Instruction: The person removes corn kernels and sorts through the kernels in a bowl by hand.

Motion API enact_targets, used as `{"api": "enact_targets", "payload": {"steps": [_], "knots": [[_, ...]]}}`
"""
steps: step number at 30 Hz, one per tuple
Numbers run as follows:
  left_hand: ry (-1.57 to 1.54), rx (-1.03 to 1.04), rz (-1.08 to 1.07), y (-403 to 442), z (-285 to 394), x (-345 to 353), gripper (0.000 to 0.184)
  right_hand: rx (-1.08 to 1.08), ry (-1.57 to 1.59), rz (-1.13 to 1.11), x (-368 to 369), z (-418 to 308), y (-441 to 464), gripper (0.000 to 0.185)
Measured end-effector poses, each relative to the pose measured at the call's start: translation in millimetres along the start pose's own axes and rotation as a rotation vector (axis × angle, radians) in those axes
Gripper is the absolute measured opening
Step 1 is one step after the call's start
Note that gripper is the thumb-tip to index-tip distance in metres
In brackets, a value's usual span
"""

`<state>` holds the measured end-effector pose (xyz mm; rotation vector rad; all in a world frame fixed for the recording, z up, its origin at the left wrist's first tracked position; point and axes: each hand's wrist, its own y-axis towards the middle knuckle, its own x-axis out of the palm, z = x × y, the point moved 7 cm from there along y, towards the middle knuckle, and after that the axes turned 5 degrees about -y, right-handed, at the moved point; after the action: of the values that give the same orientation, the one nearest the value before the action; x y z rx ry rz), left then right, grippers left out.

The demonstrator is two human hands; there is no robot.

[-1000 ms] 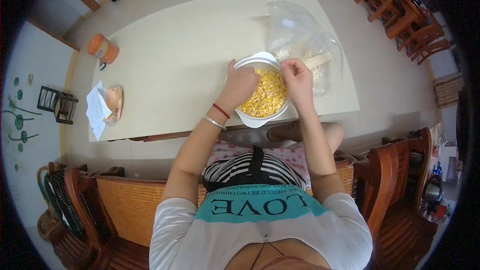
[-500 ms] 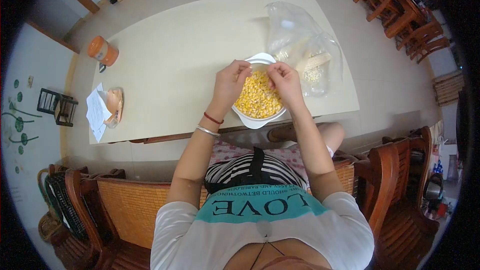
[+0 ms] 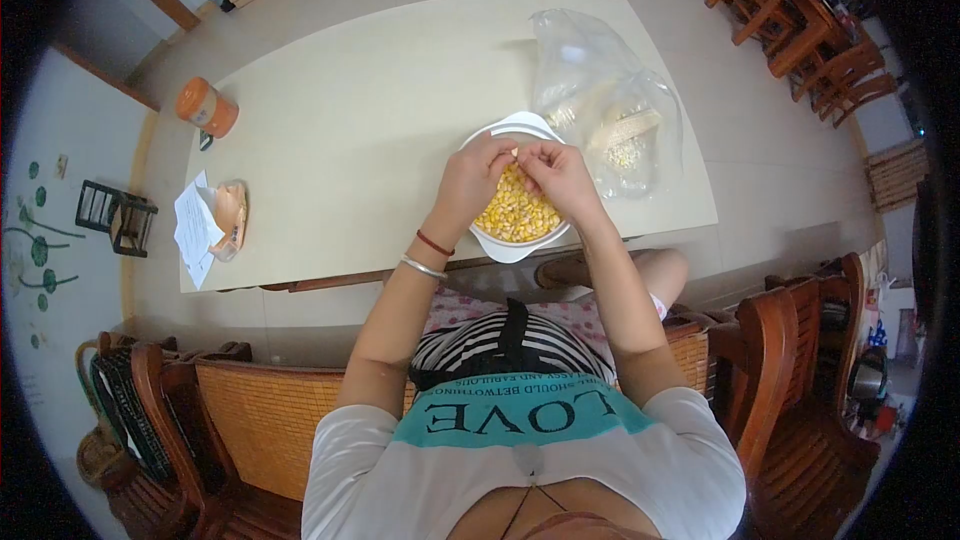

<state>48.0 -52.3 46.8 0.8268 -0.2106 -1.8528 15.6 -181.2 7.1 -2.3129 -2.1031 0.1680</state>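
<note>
Seen from above, two bare hands now meet over the far part of a white bowl (image 3: 522,122); half a second ago they were apart above it, and a second ago the right one was at the bowl's right rim. The left hand (image 3: 473,180) has moved inward, its fingers bent and pinched closed. The right hand (image 3: 562,178) has also come in, its fingers curled closed against the left's. A tiny pale piece (image 3: 515,152) shows where the fingertips meet, too small to identify; which hand grips it cannot be told.

The round bowl has smooth walls and flat, rounded tab handles. Glossy yellow and cream corn kernels (image 3: 515,212) lie loose inside, below the hands. The bowl rests near the front edge of a smooth, cream-coloured bench (image 3: 370,120).

Just right of the bowl, a crinkled, clear plastic bag (image 3: 590,60) contains pale, rough-textured corncobs (image 3: 635,130) and small bits. Toward the bench's left end are an orange cylindrical container (image 3: 207,107), white paper sheets (image 3: 197,225) and a clear-wrapped, orange-brown package (image 3: 230,215). The left wrist wears a thin red band (image 3: 434,244) and a shiny silver bangle (image 3: 424,267).
</note>
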Motion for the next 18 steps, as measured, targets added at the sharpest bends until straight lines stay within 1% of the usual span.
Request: {"api": "enact_targets", "payload": {"steps": [6,9,12,15,18], "knots": [[0.001,0.056,-0.017,2,9,-1,0.007,0.006,-0.007,0.005,-1,4,2,0.010],[-0.021,0.039,-0.010,1,8,0,0.005,0.003,-0.032,-0.004,-2,6,4,0.010],[-0.022,0.090,-0.021,0,10,1,0.006,0.016,-0.039,-0.008,-3,4,4,0.010],[-0.009,0.192,-0.019,-1,12,2,0.007,0.041,-0.015,-0.020,-4,6,5,0.009],[-0.009,0.174,-0.023,-3,11,3,0.007,0.059,-0.016,-0.016,-5,11,7,0.007]]}}
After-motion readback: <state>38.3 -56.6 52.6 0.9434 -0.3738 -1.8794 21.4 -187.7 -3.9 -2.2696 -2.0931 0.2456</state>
